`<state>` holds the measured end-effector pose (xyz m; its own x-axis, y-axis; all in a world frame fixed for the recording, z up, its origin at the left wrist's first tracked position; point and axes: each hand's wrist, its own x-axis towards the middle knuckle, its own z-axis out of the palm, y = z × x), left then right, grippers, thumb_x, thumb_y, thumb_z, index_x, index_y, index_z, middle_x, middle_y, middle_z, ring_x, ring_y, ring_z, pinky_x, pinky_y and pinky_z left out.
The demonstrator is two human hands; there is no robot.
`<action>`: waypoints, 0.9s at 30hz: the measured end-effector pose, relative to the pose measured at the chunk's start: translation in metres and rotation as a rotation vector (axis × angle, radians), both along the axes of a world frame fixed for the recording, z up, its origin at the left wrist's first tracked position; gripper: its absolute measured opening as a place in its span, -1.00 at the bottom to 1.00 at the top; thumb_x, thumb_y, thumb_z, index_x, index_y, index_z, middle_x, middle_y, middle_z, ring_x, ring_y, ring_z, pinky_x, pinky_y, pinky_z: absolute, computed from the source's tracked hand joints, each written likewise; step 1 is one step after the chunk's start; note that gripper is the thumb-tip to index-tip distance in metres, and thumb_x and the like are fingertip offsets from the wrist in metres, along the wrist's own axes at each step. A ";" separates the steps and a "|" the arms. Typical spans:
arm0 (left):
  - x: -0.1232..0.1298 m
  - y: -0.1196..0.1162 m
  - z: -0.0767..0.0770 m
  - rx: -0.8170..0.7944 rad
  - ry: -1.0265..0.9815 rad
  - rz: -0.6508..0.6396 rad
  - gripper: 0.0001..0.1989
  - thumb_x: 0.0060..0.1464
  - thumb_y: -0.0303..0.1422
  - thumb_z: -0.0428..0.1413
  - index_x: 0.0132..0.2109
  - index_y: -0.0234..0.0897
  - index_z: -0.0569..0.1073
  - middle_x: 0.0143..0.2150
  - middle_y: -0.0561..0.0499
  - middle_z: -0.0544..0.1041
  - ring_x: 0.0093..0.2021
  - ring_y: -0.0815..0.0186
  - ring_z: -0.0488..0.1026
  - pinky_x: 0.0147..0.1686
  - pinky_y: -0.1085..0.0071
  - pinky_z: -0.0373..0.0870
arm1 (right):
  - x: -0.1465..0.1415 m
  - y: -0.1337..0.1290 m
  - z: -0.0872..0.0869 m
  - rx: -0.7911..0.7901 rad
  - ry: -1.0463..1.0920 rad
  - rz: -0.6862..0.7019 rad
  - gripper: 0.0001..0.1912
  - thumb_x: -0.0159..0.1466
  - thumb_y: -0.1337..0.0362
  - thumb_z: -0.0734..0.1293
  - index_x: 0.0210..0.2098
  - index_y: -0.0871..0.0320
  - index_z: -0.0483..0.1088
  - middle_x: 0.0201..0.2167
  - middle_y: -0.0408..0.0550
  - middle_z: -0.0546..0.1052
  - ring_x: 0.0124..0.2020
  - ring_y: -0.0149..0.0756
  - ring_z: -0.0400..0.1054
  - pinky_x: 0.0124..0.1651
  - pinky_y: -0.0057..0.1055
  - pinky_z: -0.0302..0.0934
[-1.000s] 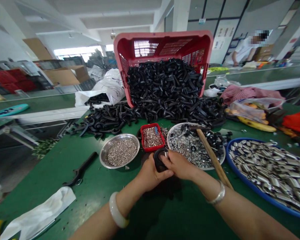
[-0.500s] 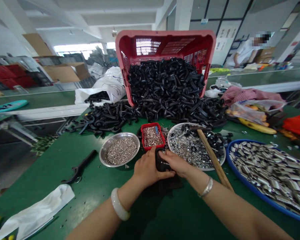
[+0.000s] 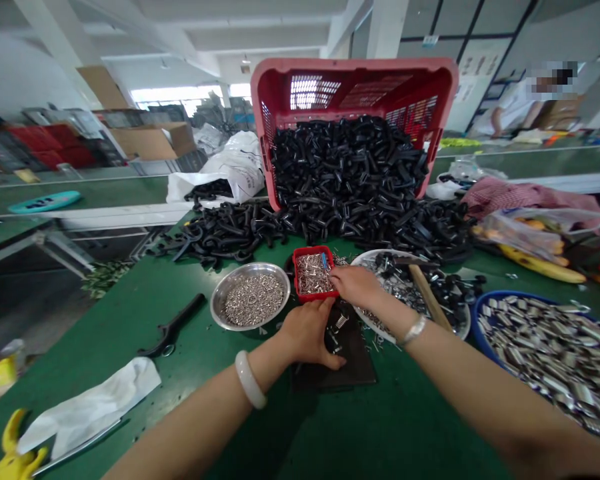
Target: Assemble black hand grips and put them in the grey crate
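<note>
My right hand reaches over the right edge of the small red tray of metal pins, its fingertips bunched at the pins; what they pinch is too small to make out. My left hand lies on a dark plate, thumb spread away from the fingers. Small metal parts and a spring show beside its thumb. Left of the tray stands a steel bowl of small rings. A white tray of mixed hardware, with a wooden-handled hammer across it, is on the right.
A large red crate spills black handles across the back of the table. At the right is a blue tray of metal pieces. A black handle and white cloth lie at left. A person stands behind.
My right hand has left the dark part near my left hand and moved up to the red tray. My left hand has opened its thumb, uncovering metal parts on the plate. The view has shifted slightly.
</note>
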<state>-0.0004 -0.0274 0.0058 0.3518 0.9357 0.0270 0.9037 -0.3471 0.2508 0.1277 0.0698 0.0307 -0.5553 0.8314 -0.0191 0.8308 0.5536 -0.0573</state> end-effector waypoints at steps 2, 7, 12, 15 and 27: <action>0.002 0.006 0.001 -0.027 0.058 -0.105 0.07 -0.47 0.10 0.14 0.18 -0.38 0.07 0.08 -0.24 0.28 0.04 0.01 0.25 0.01 0.21 0.18 | -0.020 0.018 0.000 -0.032 -0.051 0.070 -0.74 0.19 0.28 0.17 -0.22 0.14 0.43 -0.17 0.09 0.49 -0.12 -0.15 0.33 -0.12 -0.32 0.17; -0.002 0.008 0.001 -0.059 0.068 -0.168 0.01 -0.42 0.10 0.14 0.17 -0.37 0.14 0.12 -0.24 0.26 0.10 -0.04 0.16 0.05 0.17 0.10 | -0.054 0.038 -0.016 -0.069 -0.052 0.081 -0.77 0.15 0.36 0.21 -0.30 0.29 0.47 -0.24 0.24 0.50 -0.16 -0.08 0.36 -0.15 -0.28 0.18; -0.027 0.025 0.011 -0.030 -0.100 -0.031 -0.28 -0.17 0.09 0.02 0.09 -0.21 0.26 0.05 -0.10 0.35 0.01 0.13 0.29 -0.03 0.30 0.20 | -0.039 0.044 -0.024 -0.061 0.044 0.064 -0.78 0.15 0.27 0.23 -0.29 0.19 0.48 -0.25 0.10 0.52 -0.19 -0.17 0.37 -0.20 -0.37 0.18; -0.036 0.055 0.013 0.000 0.046 0.297 -0.61 0.06 -0.11 -0.09 -0.06 -0.17 0.40 -0.11 -0.09 0.45 -0.13 0.17 0.38 -0.18 0.32 0.28 | -0.029 0.045 -0.026 -0.048 0.118 0.067 -0.78 0.14 0.21 0.25 -0.29 0.10 0.48 -0.26 -0.02 0.52 -0.20 -0.23 0.36 -0.20 -0.41 0.16; -0.038 0.094 -0.004 -0.061 0.185 0.351 -0.77 0.00 -0.21 0.03 -0.22 -0.16 0.48 -0.22 -0.09 0.51 -0.21 0.14 0.43 -0.27 0.31 0.30 | 0.004 0.020 -0.017 -0.120 0.434 0.090 -0.77 0.17 0.24 0.19 -0.33 0.20 0.45 -0.39 -0.11 0.53 -0.38 -0.43 0.35 -0.32 -0.54 0.13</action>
